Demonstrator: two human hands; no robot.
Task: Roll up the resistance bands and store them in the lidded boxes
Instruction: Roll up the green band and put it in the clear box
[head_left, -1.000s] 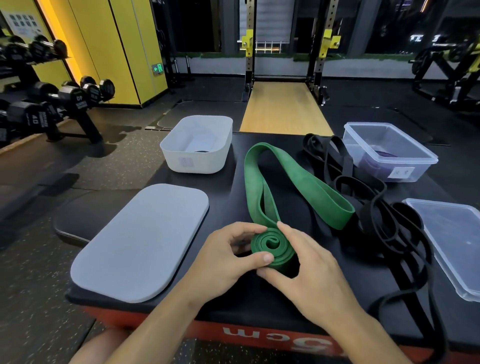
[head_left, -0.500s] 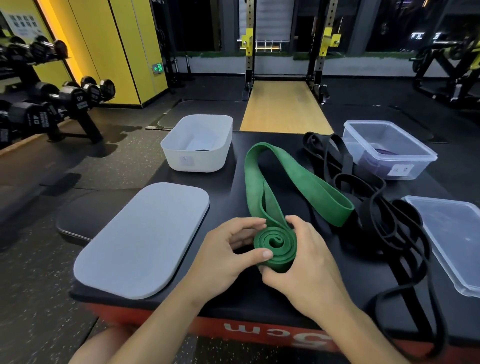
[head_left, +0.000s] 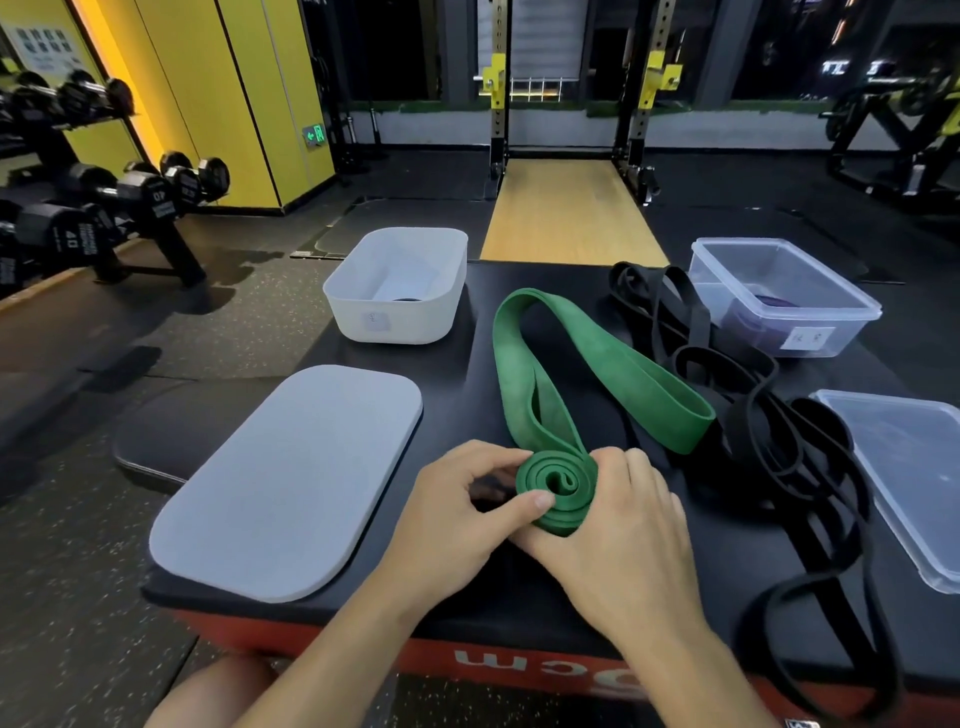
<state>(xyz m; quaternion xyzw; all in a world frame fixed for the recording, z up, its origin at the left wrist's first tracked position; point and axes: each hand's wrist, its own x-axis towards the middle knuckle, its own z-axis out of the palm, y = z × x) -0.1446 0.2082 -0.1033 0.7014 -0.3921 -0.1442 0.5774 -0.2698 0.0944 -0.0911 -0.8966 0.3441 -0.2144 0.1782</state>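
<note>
Hands meet at the near middle of the black padded worktop (head_left: 457, 374), both closed on the same thing. Your left hand (head_left: 452, 519) pinches the rolled end of the wide green rubber resistance band (head_left: 623, 374): the thumb presses on the near face of the coil and the fingers curl over its far left side. Your right hand (head_left: 623, 530) cups the coil from the right, with fingers bent over its top edge and the palm against its near side. The coil (head_left: 558, 486) stands on edge, so you can see its spiral. The unrolled rest of the band runs away from you, bends in a loop at the far end and comes back flat to the right.

Left of your hands lies the flat grey rounded lid (head_left: 291, 483), near the worktop's near left corner. To the right, the tangle of thin black rubber bands (head_left: 753, 405) spreads from far to near, touching the green band's right end, and one loop hangs over the near edge. Just beyond it, at the right edge, lies the clear plastic lid (head_left: 914, 478).

Farther off, the white plastic box (head_left: 395, 322) stands open at the far left, with something small and dark on its floor. The clear plastic box (head_left: 748, 322) stands open at the far right with something purple inside; you cannot tell what.

Past the worktop are dumbbells on a rack (head_left: 104, 192) at left and a wooden lifting platform (head_left: 571, 208) straight ahead.
</note>
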